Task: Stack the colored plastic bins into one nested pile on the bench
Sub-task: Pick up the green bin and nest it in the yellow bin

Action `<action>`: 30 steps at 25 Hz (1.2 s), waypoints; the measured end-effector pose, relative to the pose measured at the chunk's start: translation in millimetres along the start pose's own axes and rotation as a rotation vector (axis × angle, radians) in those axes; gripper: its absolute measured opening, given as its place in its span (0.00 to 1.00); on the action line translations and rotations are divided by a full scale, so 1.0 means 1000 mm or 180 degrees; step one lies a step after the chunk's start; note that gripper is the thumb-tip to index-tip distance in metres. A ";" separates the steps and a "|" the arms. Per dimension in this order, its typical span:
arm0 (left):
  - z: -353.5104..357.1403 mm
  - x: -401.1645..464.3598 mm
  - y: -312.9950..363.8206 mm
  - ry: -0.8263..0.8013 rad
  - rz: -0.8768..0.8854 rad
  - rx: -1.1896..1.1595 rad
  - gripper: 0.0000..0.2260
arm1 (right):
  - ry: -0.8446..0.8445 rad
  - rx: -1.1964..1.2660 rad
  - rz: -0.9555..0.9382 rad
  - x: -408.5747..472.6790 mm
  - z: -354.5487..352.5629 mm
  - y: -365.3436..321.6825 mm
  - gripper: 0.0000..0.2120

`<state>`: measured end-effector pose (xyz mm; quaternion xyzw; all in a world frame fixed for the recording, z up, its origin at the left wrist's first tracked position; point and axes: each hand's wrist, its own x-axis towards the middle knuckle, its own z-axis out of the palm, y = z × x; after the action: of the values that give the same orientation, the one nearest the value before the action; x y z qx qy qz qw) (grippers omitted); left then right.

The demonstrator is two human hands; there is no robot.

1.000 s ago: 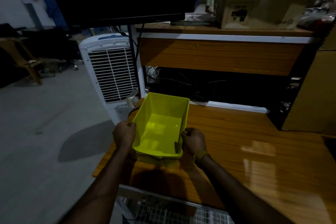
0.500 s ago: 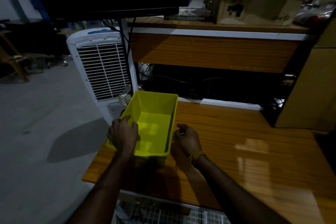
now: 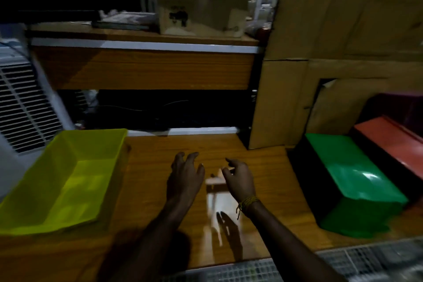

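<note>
**A:** What is nearest the camera?

**B:** Two bare forearms reach forward from the bottom edge over a glossy wooden bench (image 3: pixel 148 190). A strip of wire mesh (image 3: pixel 343 263) runs along the bench's near edge.

**A:** And the hands?

**B:** Both hover side by side above the middle of the bench, near each other but apart. The left hand (image 3: pixel 184 177) has its fingers loosely spread and slightly bent, gripping nothing. The right hand (image 3: pixel 239 178), with a yellow thread band (image 3: pixel 248 201) at the wrist, has its fingers loosely curled and also holds nothing. A bright reflection lies on the wood between and below them.

**A:** Where are the bins?

**B:** A yellow bin (image 3: pixel 64 178) sits open side up at the bench's left end, well apart from the left hand. At the right end a green bin (image 3: pixel 352 181) rests upside down, its base facing up. Just beyond it is a red bin (image 3: pixel 393 142), also bottom up, and behind that a dark purple one (image 3: pixel 400 107), blurred and dim.

**A:** What lies farther back?

**B:** Left of the yellow bin stands a white air cooler (image 3: pixel 23 107) with a slatted grille. Behind the bench is a wooden shelf unit (image 3: pixel 142 68) with a cardboard box (image 3: pixel 201 9) on top, and a large cardboard sheet (image 3: pixel 343 41) rises behind the bins on the right
</note>
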<state>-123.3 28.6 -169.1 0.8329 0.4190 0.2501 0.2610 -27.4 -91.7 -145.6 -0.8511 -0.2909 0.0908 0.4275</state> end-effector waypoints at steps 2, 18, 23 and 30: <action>0.040 -0.012 0.050 -0.0268 0.0162 -0.0026 0.19 | 0.0241 -0.0028 0.0171 0.010 -0.048 0.034 0.19; 0.222 -0.084 0.295 -0.2274 0.0119 -0.0924 0.34 | 0.0999 -0.0932 0.1753 0.026 -0.327 0.240 0.29; 0.224 -0.075 0.284 -0.2345 -0.0397 -0.1485 0.27 | 0.0700 -0.0649 0.1970 0.032 -0.322 0.249 0.34; 0.158 -0.083 0.233 -0.2017 -0.0593 -0.2352 0.24 | 0.0568 0.0277 0.1509 0.021 -0.278 0.214 0.23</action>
<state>66.0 -194.8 -152.3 0.6787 0.2750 0.0921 0.6747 191.1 -366.9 -138.6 -0.8810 -0.0402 0.1254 0.4545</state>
